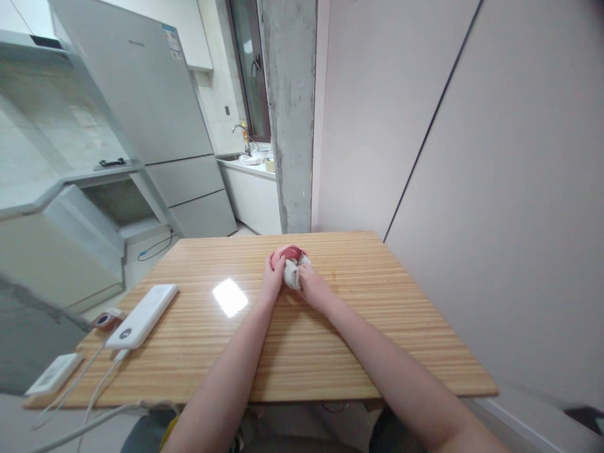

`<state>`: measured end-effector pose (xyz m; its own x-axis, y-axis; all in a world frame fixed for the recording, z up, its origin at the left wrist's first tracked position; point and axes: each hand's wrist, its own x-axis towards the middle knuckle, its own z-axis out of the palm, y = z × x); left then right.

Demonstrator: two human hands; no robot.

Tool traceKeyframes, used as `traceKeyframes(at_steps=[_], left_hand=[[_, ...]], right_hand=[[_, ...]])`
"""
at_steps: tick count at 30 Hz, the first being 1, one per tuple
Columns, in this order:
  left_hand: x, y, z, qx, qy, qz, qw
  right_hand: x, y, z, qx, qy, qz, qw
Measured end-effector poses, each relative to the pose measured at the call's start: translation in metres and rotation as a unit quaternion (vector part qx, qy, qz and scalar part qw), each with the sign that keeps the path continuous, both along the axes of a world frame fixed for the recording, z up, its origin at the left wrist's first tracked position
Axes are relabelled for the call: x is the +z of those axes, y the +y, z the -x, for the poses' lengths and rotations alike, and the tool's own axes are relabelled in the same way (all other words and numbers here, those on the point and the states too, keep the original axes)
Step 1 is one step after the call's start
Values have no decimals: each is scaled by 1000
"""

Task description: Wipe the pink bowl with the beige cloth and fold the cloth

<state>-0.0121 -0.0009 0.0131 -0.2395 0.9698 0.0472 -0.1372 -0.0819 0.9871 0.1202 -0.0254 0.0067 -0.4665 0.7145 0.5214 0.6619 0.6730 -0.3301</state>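
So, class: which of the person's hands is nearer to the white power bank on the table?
Left. The left hand holds the red and white bundle, on the side facing the power bank; the right hand grips the bundle's far side.

We count one pink object point(289, 253), one white cloth point(292, 274), and two white devices point(141, 316) point(54, 372) at eight o'clock on one bench point(377, 314).

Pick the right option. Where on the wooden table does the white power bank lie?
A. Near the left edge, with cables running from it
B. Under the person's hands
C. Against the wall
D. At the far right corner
A: the white power bank lies near the left edge of the table, cables trailing from its near end.
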Motion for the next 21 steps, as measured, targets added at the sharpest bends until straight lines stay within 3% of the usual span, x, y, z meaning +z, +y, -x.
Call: traceKeyframes(at_steps=[5,13,19,21], left_hand=[[11,1,12,-20,87,-33,995],[-9,-4,-10,8,30,-40,999],[11,-11,10,-12,157,-105,982],[15,-15,8,-11,160,-104,982]], right_hand=[[9,-2,-6,-3,-42,-19,999],[10,-6,-2,-52,-42,-6,998],[4,0,-7,-14,-29,25,999],[3,0,-8,-15,-22,20,999]])
